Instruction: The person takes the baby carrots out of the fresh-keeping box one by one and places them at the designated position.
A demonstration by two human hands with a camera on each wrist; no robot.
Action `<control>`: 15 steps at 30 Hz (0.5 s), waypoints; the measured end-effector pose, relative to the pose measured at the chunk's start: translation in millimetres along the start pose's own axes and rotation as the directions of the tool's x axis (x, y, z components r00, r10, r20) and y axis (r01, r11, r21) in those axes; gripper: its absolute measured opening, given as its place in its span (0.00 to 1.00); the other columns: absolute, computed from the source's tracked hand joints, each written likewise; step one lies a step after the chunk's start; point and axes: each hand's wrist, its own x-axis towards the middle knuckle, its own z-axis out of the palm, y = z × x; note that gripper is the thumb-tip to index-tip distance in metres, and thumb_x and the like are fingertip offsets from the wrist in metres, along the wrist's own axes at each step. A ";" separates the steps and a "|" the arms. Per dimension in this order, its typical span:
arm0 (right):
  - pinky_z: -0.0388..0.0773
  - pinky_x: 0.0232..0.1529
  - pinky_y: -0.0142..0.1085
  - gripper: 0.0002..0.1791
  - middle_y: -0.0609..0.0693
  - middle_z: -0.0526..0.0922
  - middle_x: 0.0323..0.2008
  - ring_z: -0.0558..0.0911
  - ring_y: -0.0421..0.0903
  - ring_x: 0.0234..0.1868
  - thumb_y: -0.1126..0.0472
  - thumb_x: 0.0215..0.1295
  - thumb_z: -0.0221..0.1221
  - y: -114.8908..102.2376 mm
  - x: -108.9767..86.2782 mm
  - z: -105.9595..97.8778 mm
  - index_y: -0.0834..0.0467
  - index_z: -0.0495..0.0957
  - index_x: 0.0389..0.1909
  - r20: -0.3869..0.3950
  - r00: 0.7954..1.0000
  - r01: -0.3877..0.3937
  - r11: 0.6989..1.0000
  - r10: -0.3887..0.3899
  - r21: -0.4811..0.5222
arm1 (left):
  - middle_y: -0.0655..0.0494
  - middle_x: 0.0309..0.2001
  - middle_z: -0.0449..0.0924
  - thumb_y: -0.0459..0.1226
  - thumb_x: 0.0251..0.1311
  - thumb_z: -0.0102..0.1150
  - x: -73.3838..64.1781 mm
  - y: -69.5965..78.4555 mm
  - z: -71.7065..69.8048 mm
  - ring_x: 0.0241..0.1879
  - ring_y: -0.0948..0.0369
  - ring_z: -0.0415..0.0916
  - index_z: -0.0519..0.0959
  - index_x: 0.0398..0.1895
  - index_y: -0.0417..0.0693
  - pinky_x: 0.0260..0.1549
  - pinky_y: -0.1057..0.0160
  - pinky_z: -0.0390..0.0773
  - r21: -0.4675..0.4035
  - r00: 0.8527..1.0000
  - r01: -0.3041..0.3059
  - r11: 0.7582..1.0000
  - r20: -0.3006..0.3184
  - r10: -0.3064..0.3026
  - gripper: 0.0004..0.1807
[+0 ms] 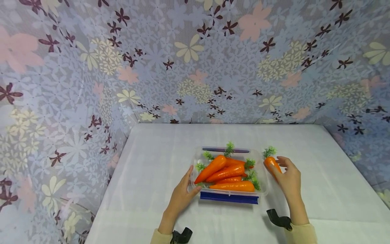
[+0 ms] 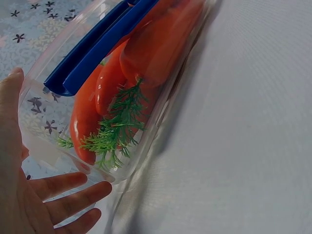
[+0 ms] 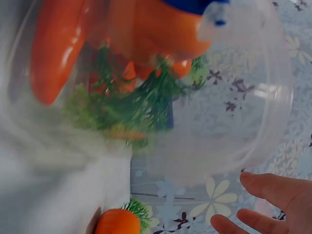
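Observation:
A clear plastic box [image 1: 264,184] holds several glossy orange toy carrots [image 1: 226,172] with green leafy tops. My left hand [image 1: 182,194] touches the box's left end, its thumb by the front corner; the left wrist view shows its fingers straight and spread against the wall. Just right of the box, my right hand [image 1: 289,176] is around a single toy carrot [image 1: 271,161] with a green top. In the right wrist view, a gap separates that carrot [image 3: 118,223] from the spread fingers [image 3: 273,187]. Part of the carrot is hidden behind the hand.
Blue latch flaps [image 1: 229,198] hang along the front and back of the box. Underneath is a white-covered table [image 1: 146,159]. Flower-patterned cloth [image 1: 189,74] rises behind it and at both sides. A black strap piece [image 1: 278,219] is at each wrist.

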 end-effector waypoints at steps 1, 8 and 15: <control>0.69 0.49 0.53 0.23 0.68 0.81 0.46 0.77 0.62 0.48 0.63 0.59 0.64 -1.4 -0.7 0.5 0.68 0.74 0.54 0.002 1.000 0.010 1.000 -0.010 0.013 | 0.50 0.70 0.63 0.55 0.61 0.55 -0.3 0.1 0.1 0.50 0.56 0.78 0.47 0.75 0.70 0.46 0.50 0.77 0.000 1.000 0.002 1.000 -0.001 -0.002 0.42; 0.71 0.47 0.55 0.22 0.67 0.81 0.44 0.78 0.62 0.46 0.65 0.58 0.64 -10.1 -3.0 6.5 0.68 0.75 0.52 0.015 0.997 0.078 0.997 -0.078 0.007 | 0.52 0.71 0.62 0.52 0.61 0.56 -0.4 0.9 -0.5 0.49 0.57 0.77 0.49 0.75 0.65 0.44 0.53 0.77 0.004 1.000 0.002 1.000 -0.002 -0.002 0.42; 0.76 0.49 0.44 0.21 0.66 0.82 0.44 0.79 0.61 0.46 0.64 0.58 0.65 -16.3 -3.6 12.8 0.68 0.75 0.51 0.052 0.989 0.136 0.990 -0.138 0.040 | 0.52 0.72 0.61 0.51 0.61 0.57 0.0 1.5 -0.7 0.49 0.57 0.77 0.49 0.75 0.63 0.44 0.53 0.77 0.001 1.000 0.008 1.000 0.002 -0.008 0.42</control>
